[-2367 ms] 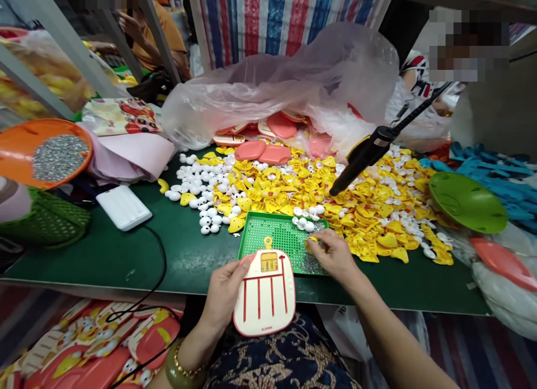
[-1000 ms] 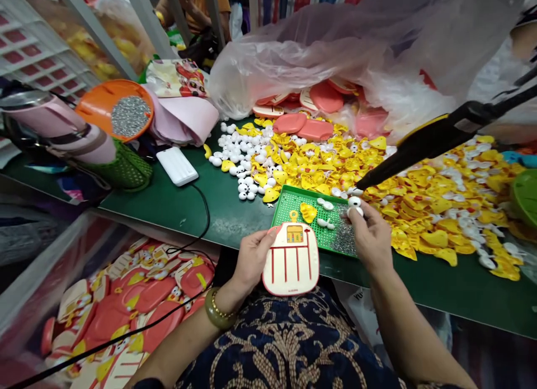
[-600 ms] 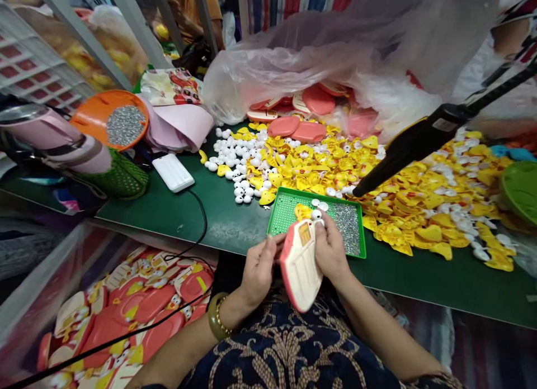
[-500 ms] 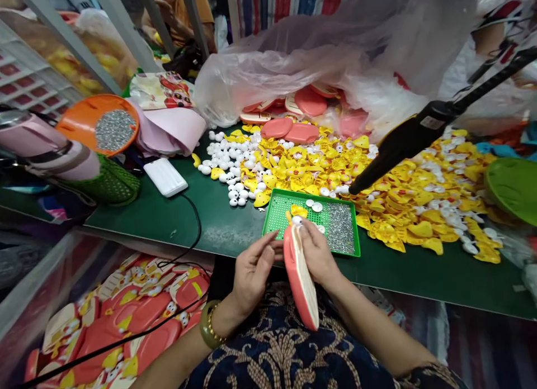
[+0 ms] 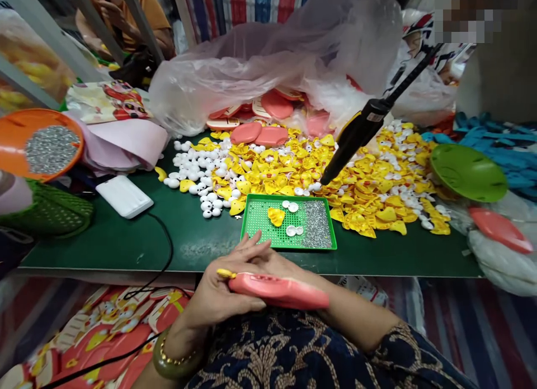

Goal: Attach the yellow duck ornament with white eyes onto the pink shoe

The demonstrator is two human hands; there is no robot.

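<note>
A long pink plastic toy body (image 5: 279, 291) lies sideways in front of my torso, a small yellow part (image 5: 226, 273) sticking out at its left end. My left hand (image 5: 213, 299) grips that end, thumb along the lower edge and other fingers stretched up behind. My right hand (image 5: 279, 261) is behind the toy body, against the left hand; its fingers are mostly hidden. Just beyond the hands sits a green perforated tray (image 5: 257, 238), holding a yellow beak-like piece (image 5: 276, 216), a few white eye pieces (image 5: 294, 231) and a heap of small silver screws (image 5: 318, 224).
Yellow pieces (image 5: 361, 193) and white eye pieces (image 5: 197, 168) heap behind the tray. A black power screwdriver (image 5: 350, 143) hangs above them. An orange bowl of metal bits (image 5: 12, 146), white power bank (image 5: 125, 196) and green bowl (image 5: 467, 171) stand around. Pink toys (image 5: 113, 344) fill a bag lower left.
The toy body has turned from upright to sideways, passing from my right hand into the left, which has closed on its end. The view has shifted to the right.
</note>
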